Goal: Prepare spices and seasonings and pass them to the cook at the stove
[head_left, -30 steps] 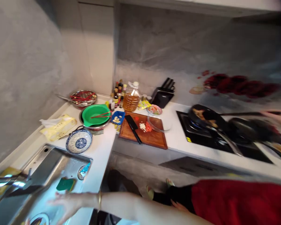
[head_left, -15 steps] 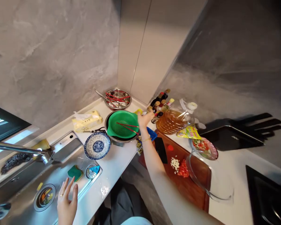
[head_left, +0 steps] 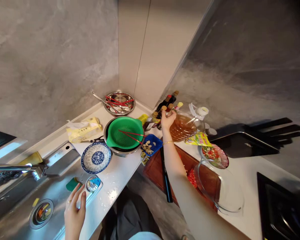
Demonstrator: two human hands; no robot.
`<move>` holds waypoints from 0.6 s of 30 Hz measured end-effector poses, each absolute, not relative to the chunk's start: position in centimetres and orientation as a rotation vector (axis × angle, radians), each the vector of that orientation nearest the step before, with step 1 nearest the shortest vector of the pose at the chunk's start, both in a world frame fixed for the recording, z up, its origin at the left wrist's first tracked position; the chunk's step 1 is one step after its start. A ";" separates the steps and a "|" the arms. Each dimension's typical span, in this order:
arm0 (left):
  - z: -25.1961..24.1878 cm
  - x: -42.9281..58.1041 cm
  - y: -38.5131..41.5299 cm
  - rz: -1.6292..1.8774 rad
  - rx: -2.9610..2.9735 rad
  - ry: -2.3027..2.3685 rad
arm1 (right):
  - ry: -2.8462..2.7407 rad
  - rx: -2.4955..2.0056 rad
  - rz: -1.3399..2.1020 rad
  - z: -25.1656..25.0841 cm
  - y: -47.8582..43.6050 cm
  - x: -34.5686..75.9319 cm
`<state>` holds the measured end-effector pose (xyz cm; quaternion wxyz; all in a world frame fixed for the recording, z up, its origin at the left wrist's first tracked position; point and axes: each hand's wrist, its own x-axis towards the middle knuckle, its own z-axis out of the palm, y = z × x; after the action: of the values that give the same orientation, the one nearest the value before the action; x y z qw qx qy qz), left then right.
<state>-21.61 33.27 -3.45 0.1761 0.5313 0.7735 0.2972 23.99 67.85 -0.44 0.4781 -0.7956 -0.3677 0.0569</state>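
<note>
Reaching among the bottles, the right hand (head_left: 169, 120) has its fingertips at the neck of a gold-capped bottle (head_left: 163, 108); I can't tell whether they clamp it or only touch it, since the hand covers most of that spot. The left hand (head_left: 74, 213), well apart from it, holds nothing, its fingers spread by the green sponge (head_left: 72, 184) at the sink (head_left: 17, 216). A good hold here would wrap the neck below the cap with thumb and fingers, because a pinch on the cap could twist it loose. A straight lift seems safest: other bottles crowd the spot, and the oil jug (head_left: 183, 129) is just beside the hand. The forearm (head_left: 176, 163) crosses above the cutting board (head_left: 152, 170), so it should stay clear of the black knife handle (head_left: 167, 180). The bottle is at the back corner of the counter (head_left: 122, 173), cap end up, and I judge it to be standing; in this tilted view its long axis slants from lower left to upper right. Farther left are the green colander (head_left: 137, 128) and 1 blue-and-white plate (head_left: 86, 158).
</note>
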 end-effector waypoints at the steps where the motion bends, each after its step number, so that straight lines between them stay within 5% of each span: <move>1: -3.2 -21.2 33.5 0.848 1.514 2.180 | -0.903 -2.009 0.172 -0.1 68.5 24.6; 7: -2.5 -19.6 33.8 0.939 1.533 2.069 | -0.990 -2.157 0.360 1.2 71.1 26.1; 18: -1.3 -19.1 34.0 1.012 1.627 1.928 | -1.130 -1.833 0.101 5.4 67.2 25.8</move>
<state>-19.13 34.05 -1.30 0.2099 0.5852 0.6935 0.3641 25.84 67.18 5.38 0.4732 -0.7491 -0.4618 0.0413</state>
